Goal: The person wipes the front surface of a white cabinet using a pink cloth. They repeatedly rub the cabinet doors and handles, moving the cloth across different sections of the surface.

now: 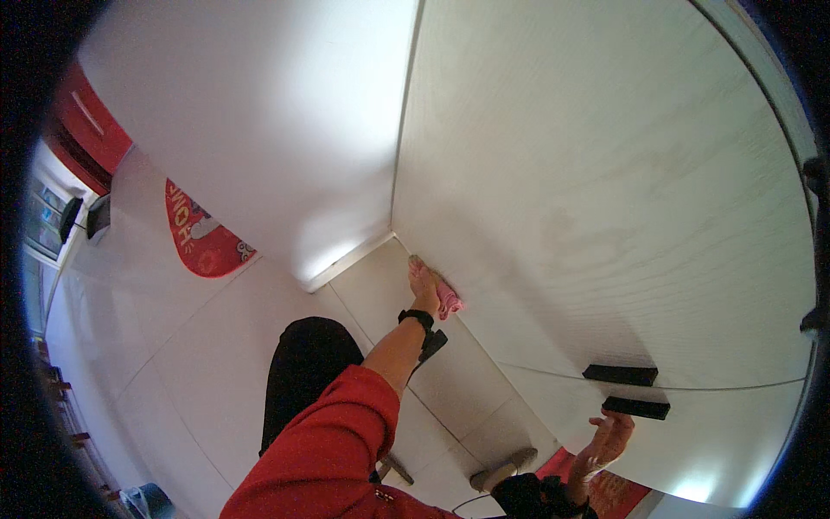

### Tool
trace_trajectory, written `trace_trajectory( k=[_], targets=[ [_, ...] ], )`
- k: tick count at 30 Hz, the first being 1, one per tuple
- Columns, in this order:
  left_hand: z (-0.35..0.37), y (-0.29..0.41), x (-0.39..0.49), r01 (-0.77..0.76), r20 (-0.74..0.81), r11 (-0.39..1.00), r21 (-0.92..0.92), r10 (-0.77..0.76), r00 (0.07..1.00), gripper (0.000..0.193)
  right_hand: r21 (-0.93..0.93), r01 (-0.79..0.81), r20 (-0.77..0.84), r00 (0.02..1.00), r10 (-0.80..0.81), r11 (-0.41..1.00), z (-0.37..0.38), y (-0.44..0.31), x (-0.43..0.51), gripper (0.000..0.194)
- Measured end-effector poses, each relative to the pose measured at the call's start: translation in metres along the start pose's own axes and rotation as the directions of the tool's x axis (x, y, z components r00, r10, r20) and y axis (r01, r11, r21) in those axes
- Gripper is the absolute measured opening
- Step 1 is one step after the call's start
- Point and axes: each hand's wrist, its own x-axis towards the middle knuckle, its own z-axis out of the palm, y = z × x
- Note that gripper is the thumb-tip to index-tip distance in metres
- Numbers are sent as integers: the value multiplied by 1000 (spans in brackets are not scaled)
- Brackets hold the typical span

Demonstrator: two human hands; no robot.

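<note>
My left hand [423,285] presses a folded pink cloth [447,298] against the bottom of a pale wood-grain door panel [583,194], close to the corner with the white wall [272,130]. A black strap [418,318] circles that wrist, below a red sleeve. Lower right, my right hand [609,438] is at the lower of two black door handles [635,408]. Its fingertips meet the handle's edge, and whether they grip it is unclear. The other black handle [620,375] sits just across a seam in the panels.
Light floor tiles [194,337] spread to the left. A red printed mat [207,237] lies past the wall's end. Another red mat [603,486] shows beneath the right arm. My foot in a brown shoe [502,470] stands near the panel's base. A blue bin [146,503] is lower left.
</note>
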Motion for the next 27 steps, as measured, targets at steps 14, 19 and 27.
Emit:
trace_trajectory(
  k=[14, 19, 27],
  targets=[
    [124, 69, -109, 94, -318, 989, 116, -53, 946, 45, -28, -49, 163, 985, 53, 998, -10, -26, -3, 39],
    [177, 102, -160, -373, -20, 899, 230, 387, 922, 55, -70, -22, 214, 976, 37, 997, -20, -44, -7, 35],
    [272, 146, -296, -932, 604, 302, 199, 711, 360, 57, -38, 63, 207, 977, -54, 997, -28, -53, -10, 34]
  ],
)
